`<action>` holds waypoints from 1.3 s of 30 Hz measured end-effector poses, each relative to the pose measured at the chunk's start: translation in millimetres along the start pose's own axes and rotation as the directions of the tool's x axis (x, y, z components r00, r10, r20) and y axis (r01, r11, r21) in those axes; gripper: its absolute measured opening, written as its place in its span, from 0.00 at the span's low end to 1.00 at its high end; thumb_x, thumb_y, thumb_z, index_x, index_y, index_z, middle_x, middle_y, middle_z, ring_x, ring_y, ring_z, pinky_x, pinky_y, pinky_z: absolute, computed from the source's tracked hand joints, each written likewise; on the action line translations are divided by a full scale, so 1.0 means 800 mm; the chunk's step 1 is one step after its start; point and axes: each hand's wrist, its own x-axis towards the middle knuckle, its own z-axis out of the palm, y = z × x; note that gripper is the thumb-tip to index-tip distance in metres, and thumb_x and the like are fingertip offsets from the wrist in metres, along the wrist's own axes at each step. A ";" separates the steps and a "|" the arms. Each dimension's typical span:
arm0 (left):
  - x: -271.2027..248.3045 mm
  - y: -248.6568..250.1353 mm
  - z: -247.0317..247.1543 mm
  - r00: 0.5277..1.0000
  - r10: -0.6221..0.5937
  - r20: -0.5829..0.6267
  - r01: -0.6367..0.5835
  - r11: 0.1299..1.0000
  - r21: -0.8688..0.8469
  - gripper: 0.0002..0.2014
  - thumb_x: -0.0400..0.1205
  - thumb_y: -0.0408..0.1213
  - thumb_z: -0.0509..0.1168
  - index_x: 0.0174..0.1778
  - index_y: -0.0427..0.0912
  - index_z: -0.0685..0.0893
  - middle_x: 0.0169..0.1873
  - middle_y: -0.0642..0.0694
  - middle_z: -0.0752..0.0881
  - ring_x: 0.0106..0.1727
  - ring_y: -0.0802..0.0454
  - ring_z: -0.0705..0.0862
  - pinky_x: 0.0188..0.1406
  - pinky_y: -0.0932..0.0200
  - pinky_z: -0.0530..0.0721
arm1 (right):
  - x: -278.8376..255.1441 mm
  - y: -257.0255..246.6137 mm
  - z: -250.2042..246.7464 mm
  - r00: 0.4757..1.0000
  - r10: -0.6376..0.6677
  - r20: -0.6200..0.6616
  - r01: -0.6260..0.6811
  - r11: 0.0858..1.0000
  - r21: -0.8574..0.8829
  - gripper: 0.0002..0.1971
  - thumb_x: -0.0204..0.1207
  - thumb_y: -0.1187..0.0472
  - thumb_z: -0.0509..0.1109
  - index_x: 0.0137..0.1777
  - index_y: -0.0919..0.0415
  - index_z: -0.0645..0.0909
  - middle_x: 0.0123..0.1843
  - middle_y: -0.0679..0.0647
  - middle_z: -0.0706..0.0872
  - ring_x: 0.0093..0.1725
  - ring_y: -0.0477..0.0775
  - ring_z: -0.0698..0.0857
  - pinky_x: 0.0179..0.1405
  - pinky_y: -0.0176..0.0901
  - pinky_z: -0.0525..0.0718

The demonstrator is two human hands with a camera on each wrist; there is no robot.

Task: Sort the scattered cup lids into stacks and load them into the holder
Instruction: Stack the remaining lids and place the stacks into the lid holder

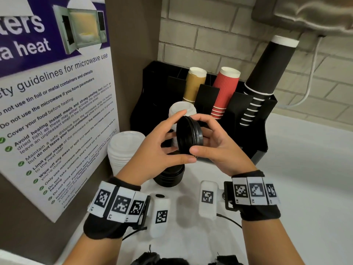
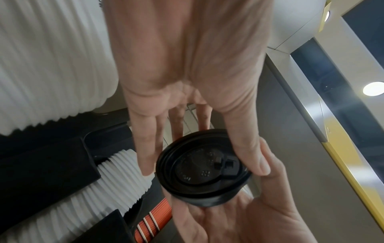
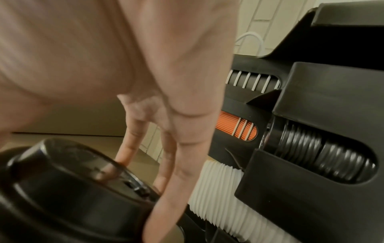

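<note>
I hold a short stack of black lids (image 1: 189,135) on edge above the counter, between both hands. My left hand (image 1: 177,137) pinches its rim with thumb below and forefinger on top; my right hand (image 1: 202,134) grips the other side the same way. In the left wrist view the top lid (image 2: 202,167) shows its sip tab, and my thumb (image 2: 249,156) lies on the rim. The black holder (image 1: 263,131) stands just behind, with white lids (image 1: 181,109) in one slot and black lids (image 3: 322,154) in another.
A black lid stack (image 1: 169,177) stands on the counter under my hands, and a tall white lid stack (image 1: 124,150) to its left by the poster wall. Tan (image 1: 194,83), red (image 1: 223,92) and black cups (image 1: 265,73) fill the holder's back row.
</note>
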 end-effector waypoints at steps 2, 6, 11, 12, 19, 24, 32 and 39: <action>0.000 -0.001 0.001 1.000 0.015 0.006 -0.015 0.999 0.029 0.47 0.63 0.46 0.80 0.77 0.70 0.65 0.75 0.64 0.71 0.75 0.62 0.74 0.65 0.63 0.81 | 0.000 -0.003 -0.001 1.000 -0.007 0.012 0.007 0.999 -0.038 0.34 0.62 0.61 0.80 0.69 0.47 0.73 0.60 0.64 0.83 0.58 0.61 0.86 0.55 0.53 0.86; 0.000 0.002 -0.007 0.995 0.012 -0.095 -0.012 1.000 0.005 0.43 0.66 0.49 0.82 0.73 0.73 0.66 0.76 0.65 0.70 0.75 0.64 0.73 0.68 0.60 0.79 | 0.014 -0.015 -0.029 0.973 -0.109 -0.204 0.066 0.977 -0.204 0.32 0.60 0.62 0.83 0.64 0.48 0.74 0.57 0.54 0.84 0.56 0.52 0.87 0.50 0.42 0.86; 0.000 0.013 -0.030 0.963 0.069 -0.261 -0.054 0.996 0.064 0.26 0.74 0.49 0.76 0.67 0.61 0.77 0.68 0.57 0.78 0.65 0.57 0.82 0.56 0.67 0.82 | 0.048 -0.019 -0.102 0.896 -0.111 -0.430 -0.200 0.763 -0.615 0.29 0.62 0.61 0.84 0.60 0.49 0.74 0.55 0.46 0.82 0.55 0.48 0.83 0.51 0.35 0.78; -0.001 0.015 -0.032 0.958 0.080 -0.276 -0.062 0.995 0.073 0.24 0.74 0.48 0.73 0.66 0.58 0.78 0.68 0.55 0.78 0.64 0.57 0.83 0.55 0.70 0.81 | 0.055 -0.017 -0.113 0.914 -0.050 -0.402 -0.254 0.702 -0.665 0.29 0.61 0.62 0.84 0.60 0.50 0.75 0.56 0.46 0.82 0.57 0.49 0.82 0.54 0.36 0.76; -0.002 0.021 -0.025 0.962 0.065 -0.267 -0.047 0.996 0.076 0.21 0.74 0.48 0.67 0.65 0.55 0.78 0.67 0.53 0.79 0.60 0.59 0.84 0.52 0.70 0.80 | 0.092 -0.001 -0.123 0.948 0.211 -0.240 -0.298 0.312 -0.902 0.34 0.60 0.62 0.83 0.68 0.54 0.78 0.66 0.55 0.79 0.64 0.54 0.78 0.59 0.38 0.74; -0.003 0.022 -0.026 0.958 0.053 -0.283 -0.033 0.997 0.073 0.21 0.74 0.48 0.67 0.64 0.54 0.78 0.67 0.53 0.79 0.59 0.60 0.84 0.54 0.68 0.80 | 0.087 0.012 -0.120 0.937 0.267 -0.223 -0.293 0.258 -0.921 0.34 0.63 0.62 0.82 0.70 0.54 0.76 0.69 0.57 0.77 0.67 0.55 0.76 0.60 0.38 0.73; -0.003 0.021 -0.021 0.960 0.046 -0.276 -0.023 0.996 0.086 0.19 0.75 0.48 0.67 0.63 0.56 0.79 0.67 0.53 0.79 0.56 0.65 0.83 0.53 0.71 0.80 | 0.063 0.031 -0.095 0.962 0.089 -0.257 -0.257 -0.012 -0.966 0.30 0.63 0.57 0.82 0.64 0.56 0.75 0.64 0.56 0.75 0.63 0.60 0.74 0.59 0.54 0.75; -0.002 0.020 -0.021 0.962 0.055 -0.266 -0.029 0.995 0.100 0.16 0.78 0.48 0.69 0.62 0.58 0.79 0.67 0.52 0.79 0.57 0.62 0.84 0.53 0.71 0.80 | 0.051 0.038 -0.088 0.972 -0.007 -0.236 -0.236 0.002 -0.972 0.25 0.64 0.60 0.82 0.60 0.59 0.77 0.58 0.55 0.79 0.58 0.58 0.77 0.53 0.50 0.78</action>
